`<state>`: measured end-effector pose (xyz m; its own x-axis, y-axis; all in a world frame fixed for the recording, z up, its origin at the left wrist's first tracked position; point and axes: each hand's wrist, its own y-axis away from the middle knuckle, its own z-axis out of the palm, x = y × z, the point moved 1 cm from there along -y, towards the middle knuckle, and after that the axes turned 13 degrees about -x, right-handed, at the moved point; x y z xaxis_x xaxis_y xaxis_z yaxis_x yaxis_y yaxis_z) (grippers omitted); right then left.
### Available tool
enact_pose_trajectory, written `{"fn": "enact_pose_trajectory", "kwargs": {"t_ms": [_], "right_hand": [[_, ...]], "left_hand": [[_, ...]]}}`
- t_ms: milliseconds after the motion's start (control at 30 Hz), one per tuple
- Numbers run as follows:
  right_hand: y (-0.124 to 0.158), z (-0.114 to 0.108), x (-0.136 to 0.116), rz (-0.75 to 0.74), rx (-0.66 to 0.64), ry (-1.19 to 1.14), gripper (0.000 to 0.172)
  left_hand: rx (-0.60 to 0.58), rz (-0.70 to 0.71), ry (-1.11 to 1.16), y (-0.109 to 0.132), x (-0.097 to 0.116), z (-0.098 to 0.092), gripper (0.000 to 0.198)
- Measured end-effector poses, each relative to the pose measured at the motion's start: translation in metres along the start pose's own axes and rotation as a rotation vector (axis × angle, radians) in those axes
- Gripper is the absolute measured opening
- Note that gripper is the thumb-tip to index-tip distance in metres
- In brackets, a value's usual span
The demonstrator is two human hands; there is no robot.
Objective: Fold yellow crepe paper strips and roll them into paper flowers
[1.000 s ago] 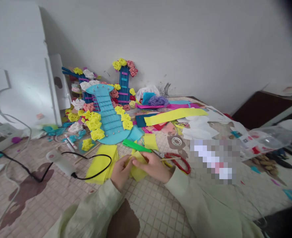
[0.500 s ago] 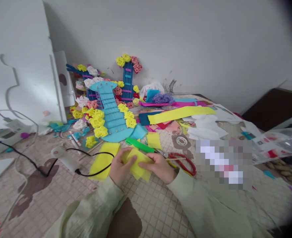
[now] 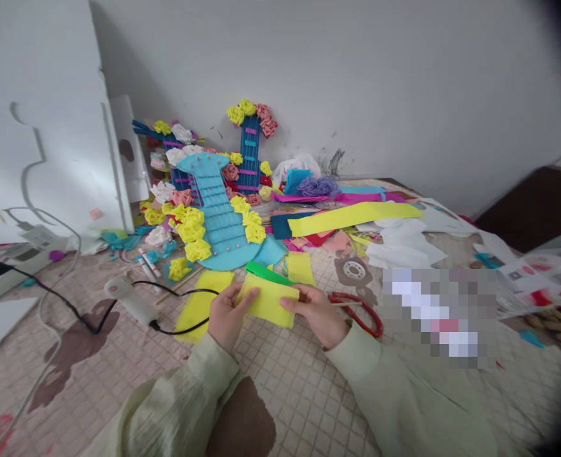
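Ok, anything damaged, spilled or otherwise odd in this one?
Yes: ragged brown patches interrupt the tile-patterned tabletop at left and between the forearms, like torn covering or stains; I can't tell which. Dark smudges mark the wall behind, and a pixelated block sits at right.

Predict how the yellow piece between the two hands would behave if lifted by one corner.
Probably light: the left hand and right hand pinch the yellow piece only at its sides. It may hold some shape, since it spans the gap between them without obvious sagging. Rolling seems unlikely: it looks flat and thin.
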<state>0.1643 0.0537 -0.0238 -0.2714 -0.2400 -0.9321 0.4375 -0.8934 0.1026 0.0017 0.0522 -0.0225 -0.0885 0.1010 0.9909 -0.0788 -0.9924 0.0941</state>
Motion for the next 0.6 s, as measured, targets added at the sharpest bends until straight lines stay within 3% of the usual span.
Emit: {"fn": "enact_pose_trajectory", "kwargs": {"t_ms": [233,433,600], "right_hand": [[0.001,-0.007,-0.003,-0.060,0.066,0.231,0.029],[0.000,-0.011,-0.005,-0.060,0.045,0.156,0.035],[-0.001,-0.014,-0.008,-0.083,0.067,0.200,0.025]], "left_hand": [[0.028,-0.004,-0.023,0.000,0.000,0.001,0.033],[0.018,-0.022,-0.046,0.000,0.001,0.001,0.031],[0.000,-0.029,-0.107,0.001,0.006,0.002,0.028]]}}
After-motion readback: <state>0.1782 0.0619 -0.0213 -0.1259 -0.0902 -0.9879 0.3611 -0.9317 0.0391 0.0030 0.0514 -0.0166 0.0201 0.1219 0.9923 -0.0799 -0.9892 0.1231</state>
